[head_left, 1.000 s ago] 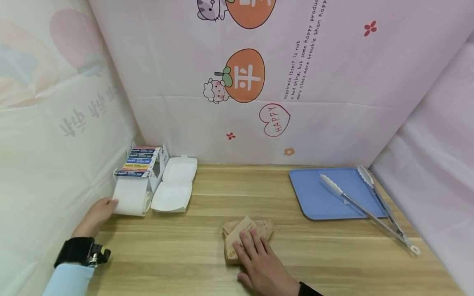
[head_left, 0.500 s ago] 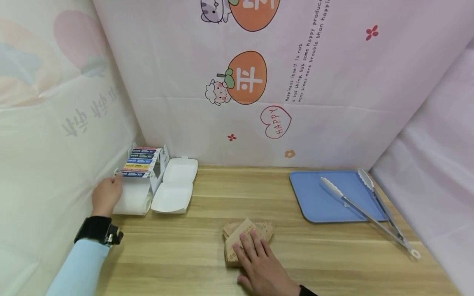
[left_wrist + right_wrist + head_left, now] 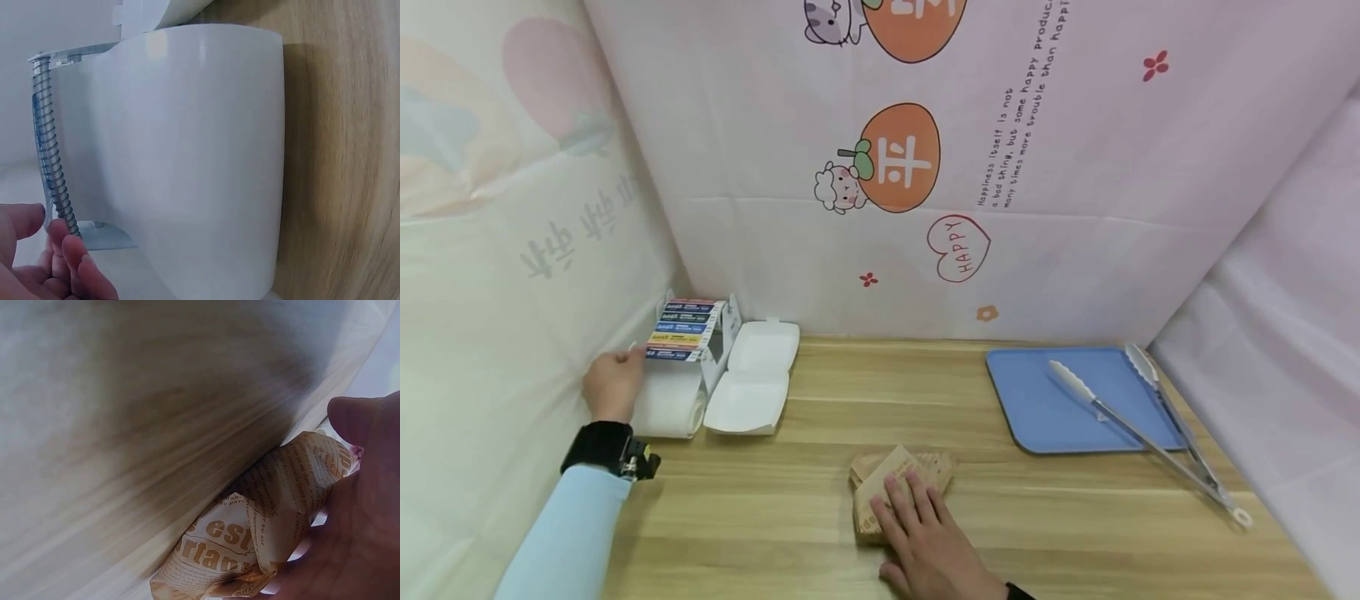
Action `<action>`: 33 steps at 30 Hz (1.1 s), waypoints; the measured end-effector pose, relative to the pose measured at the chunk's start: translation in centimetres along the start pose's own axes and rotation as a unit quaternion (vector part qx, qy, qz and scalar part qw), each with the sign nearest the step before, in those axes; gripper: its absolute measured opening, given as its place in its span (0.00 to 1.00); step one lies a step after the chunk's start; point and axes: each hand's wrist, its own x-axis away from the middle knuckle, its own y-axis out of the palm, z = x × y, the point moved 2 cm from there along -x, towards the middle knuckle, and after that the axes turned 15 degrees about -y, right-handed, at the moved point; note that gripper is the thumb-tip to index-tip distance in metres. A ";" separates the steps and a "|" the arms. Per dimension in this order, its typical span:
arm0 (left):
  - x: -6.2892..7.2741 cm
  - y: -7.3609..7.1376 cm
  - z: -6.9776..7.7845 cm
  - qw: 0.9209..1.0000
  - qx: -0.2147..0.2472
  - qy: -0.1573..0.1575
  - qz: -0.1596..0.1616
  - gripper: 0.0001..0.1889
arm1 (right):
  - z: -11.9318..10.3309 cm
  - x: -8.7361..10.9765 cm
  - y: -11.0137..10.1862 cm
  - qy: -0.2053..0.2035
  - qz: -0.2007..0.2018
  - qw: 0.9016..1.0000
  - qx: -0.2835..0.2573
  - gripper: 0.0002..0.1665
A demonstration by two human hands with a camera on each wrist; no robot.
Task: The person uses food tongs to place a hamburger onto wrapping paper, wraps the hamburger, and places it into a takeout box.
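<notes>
My left hand (image 3: 613,387) has risen beside the paper roll (image 3: 668,407) and pinches the dispenser's (image 3: 683,327) edge; under my right hand (image 3: 936,546), fingers straight and released, the wrapped bundle (image 3: 889,464) lies on the counter (image 3: 820,400).

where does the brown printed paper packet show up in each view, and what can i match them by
Head: the brown printed paper packet is low, near centre, partly under the right hand.
Left wrist: not in it.
Right wrist: low, right of centre.
Shared landmark: the wood-grain tabletop.
</notes>
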 end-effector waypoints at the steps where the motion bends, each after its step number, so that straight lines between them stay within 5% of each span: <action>1: 0.0 0.0 0.1 1.000 -0.001 0.008 0.011 0.31 | 0.0 0.0 0.0 0.000 0.000 1.000 -0.002 0.44; 7: 1.3 -0.1 1.0 0.993 -0.035 0.088 0.077 0.23 | -0.2 0.1 0.2 0.001 0.002 1.000 -0.004 0.44; 10: 2.7 -0.1 1.8 0.977 -0.054 0.169 0.116 0.18 | -0.3 0.1 0.2 0.000 0.005 1.000 0.004 0.44; 13: 4.4 0.0 2.8 0.950 -0.066 0.262 0.157 0.14 | -0.2 0.3 0.0 -0.001 0.009 1.000 0.010 0.44; 20: 9.2 1.3 5.3 0.870 -0.029 0.442 0.215 0.09 | -0.1 0.4 -0.2 -0.002 0.015 1.000 0.004 0.43; 22: 10.9 2.0 6.0 0.859 -0.004 0.470 0.203 0.08 | -0.1 0.3 -0.2 -0.001 0.015 1.000 0.003 0.43; 24: 12.9 2.9 6.6 0.865 0.025 0.474 0.164 0.08 | -0.1 0.3 -0.2 -0.001 0.017 1.000 0.000 0.43; 25: 14.0 3.4 6.7 0.874 0.042 0.465 0.132 0.08 | -0.1 0.4 -0.2 -0.001 0.018 1.000 0.000 0.43; 29: 18.2 6.1 6.6 0.926 0.110 0.355 -0.061 0.09 | -0.1 0.4 -0.3 -0.003 0.014 1.000 0.003 0.43; 31: 20.1 7.7 6.3 0.935 0.145 0.284 -0.156 0.10 | -0.1 0.4 -0.4 -0.002 0.008 1.000 0.005 0.43; 33: 21.8 9.3 5.9 0.930 0.177 0.228 -0.226 0.12 | -0.1 0.3 -0.5 -0.001 0.002 1.000 0.003 0.43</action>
